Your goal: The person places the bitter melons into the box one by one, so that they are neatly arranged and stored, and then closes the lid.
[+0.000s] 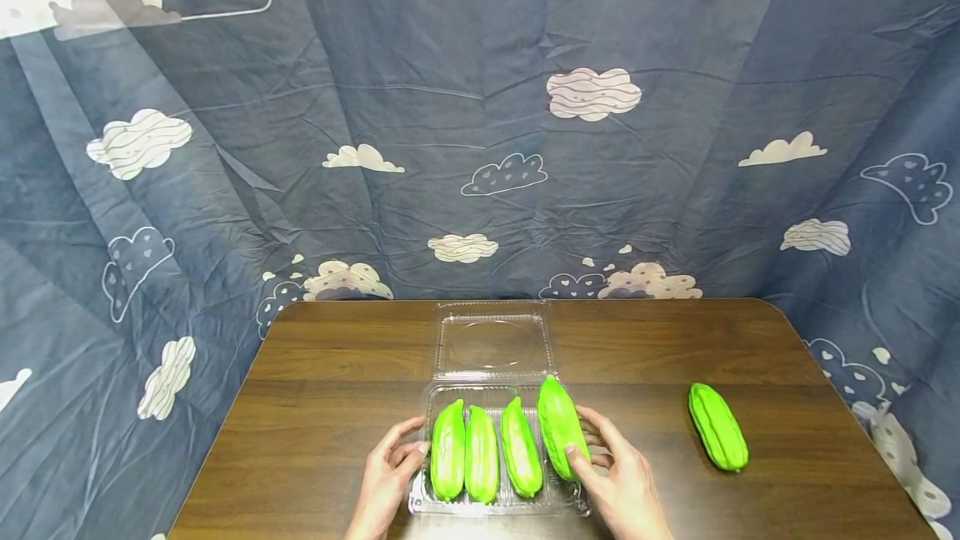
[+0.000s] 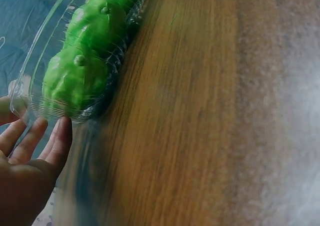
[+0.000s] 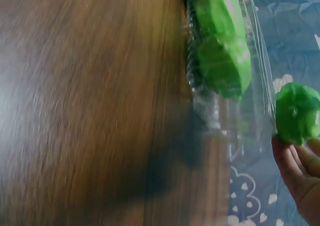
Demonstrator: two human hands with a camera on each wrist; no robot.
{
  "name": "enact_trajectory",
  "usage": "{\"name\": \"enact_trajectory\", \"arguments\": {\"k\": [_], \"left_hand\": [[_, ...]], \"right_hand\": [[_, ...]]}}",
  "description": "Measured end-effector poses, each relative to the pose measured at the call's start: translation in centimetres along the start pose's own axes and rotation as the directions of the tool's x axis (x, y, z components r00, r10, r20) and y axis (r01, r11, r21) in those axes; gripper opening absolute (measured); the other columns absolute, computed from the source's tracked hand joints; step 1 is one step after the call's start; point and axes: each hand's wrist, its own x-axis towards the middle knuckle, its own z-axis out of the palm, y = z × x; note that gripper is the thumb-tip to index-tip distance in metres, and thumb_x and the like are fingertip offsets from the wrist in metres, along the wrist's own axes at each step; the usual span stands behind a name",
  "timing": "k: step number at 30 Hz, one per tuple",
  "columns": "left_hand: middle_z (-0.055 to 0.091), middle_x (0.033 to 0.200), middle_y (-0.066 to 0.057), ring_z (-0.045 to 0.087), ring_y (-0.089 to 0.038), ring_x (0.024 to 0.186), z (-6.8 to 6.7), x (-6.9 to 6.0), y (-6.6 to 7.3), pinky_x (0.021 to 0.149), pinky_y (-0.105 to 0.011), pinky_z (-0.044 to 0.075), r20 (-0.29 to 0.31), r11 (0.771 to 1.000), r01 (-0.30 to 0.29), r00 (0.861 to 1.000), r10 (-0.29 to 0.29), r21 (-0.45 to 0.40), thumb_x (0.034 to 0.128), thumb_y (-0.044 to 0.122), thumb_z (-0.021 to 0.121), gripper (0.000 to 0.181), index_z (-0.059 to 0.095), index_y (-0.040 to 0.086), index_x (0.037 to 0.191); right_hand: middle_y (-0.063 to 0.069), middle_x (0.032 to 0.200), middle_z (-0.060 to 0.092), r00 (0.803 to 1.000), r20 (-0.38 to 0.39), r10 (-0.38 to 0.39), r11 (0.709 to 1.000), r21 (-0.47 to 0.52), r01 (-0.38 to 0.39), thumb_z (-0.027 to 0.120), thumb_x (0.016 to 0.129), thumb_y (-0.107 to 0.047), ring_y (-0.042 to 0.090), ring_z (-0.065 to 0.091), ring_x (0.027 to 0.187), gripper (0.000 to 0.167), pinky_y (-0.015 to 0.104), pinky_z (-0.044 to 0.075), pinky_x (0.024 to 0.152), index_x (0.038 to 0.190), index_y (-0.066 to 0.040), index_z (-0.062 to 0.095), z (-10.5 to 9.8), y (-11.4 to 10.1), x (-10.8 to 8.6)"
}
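Observation:
A clear plastic clamshell container (image 1: 551, 497) lies on the table with its lid folded back. Three green, ribbed, cucumber-like vegetables (image 1: 482, 454) lie side by side in its base, toward the left and middle. My left hand (image 1: 392, 467) pinches the container's left rim, thumb above and fingers beneath, as the left wrist view also shows. With my right hand (image 1: 618, 473) I hold another green cucumber-like vegetable (image 1: 557, 423) between thumb and fingers, over the base's right side. In the right wrist view this held vegetable (image 3: 296, 113) appears apart from the ones inside.
One more green vegetable (image 1: 718, 427) lies on the brown wooden table (image 1: 322, 423), to the right of my right hand. The transparent lid (image 1: 492, 342) extends toward the table's back edge. A dark blue cloud-patterned cloth (image 1: 420, 107) hangs behind and at both sides.

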Motion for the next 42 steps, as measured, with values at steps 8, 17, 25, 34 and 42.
{"name": "enact_trajectory", "arguments": {"k": [8,17,25,34,42], "left_hand": [[0.054,0.134,-0.02,0.064,-0.017,0.099,0.0,0.0,0.0,0.086,-0.026,0.047,0.0,1.0,0.008,1.0,-0.008,0.002,0.0916,0.006,0.067,0.042,0.056,0.001,0.132],[0.055,0.132,-0.022,0.064,-0.017,0.099,0.0,-0.1,-0.1,0.086,-0.026,0.047,0.004,1.0,0.017,1.0,-0.017,-0.001,0.0918,0.006,0.066,0.043,0.056,0.0,0.133],[0.059,0.126,-0.023,0.065,-0.018,0.099,0.1,-0.2,0.0,0.087,-0.025,0.046,0.016,0.999,0.03,0.999,-0.03,-0.015,0.0919,0.007,0.067,0.043,0.055,0.0,0.133],[0.055,0.132,-0.021,0.064,-0.019,0.101,0.2,-0.3,0.0,0.087,-0.026,0.046,0.017,0.999,0.028,0.999,-0.027,-0.027,0.0924,0.007,0.066,0.043,0.056,0.001,0.133],[0.061,0.122,-0.023,0.064,-0.019,0.1,0.2,-0.2,0.1,0.087,-0.026,0.046,0.018,0.999,0.035,0.999,-0.034,-0.02,0.0925,0.008,0.066,0.043,0.055,0.001,0.134]], "right_hand": [[-0.01,0.092,0.064,0.998,-0.049,0.047,0.983,-0.175,-0.055,0.08,0.082,-0.018,0.007,0.056,0.078,0.044,0.031,0.047,0.068,0.123,-0.023,0.066,0.9,-0.9,0.0],[-0.008,0.088,0.061,0.997,-0.023,0.072,0.969,-0.237,-0.076,0.08,0.08,-0.019,0.01,0.055,0.076,0.044,0.028,0.045,0.067,0.122,-0.014,0.067,1.6,-1.4,0.4],[-0.002,0.093,0.06,1.0,-0.024,-0.005,0.948,-0.318,-0.003,0.081,0.075,-0.019,0.018,0.053,0.087,0.049,0.038,0.042,0.076,0.121,-0.009,0.066,2.3,-0.7,0.1],[-0.006,0.087,0.051,0.997,-0.075,-0.019,0.944,-0.329,-0.007,0.083,0.072,-0.02,0.013,0.044,0.082,0.053,0.036,0.038,0.075,0.122,-0.012,0.066,3.0,-0.5,-0.1],[0.004,0.105,0.058,0.995,-0.1,-0.015,0.956,-0.293,-0.015,0.083,0.077,-0.023,0.021,0.047,0.098,0.047,0.042,0.036,0.084,0.12,-0.011,0.066,3.2,0.1,-0.5]]}}
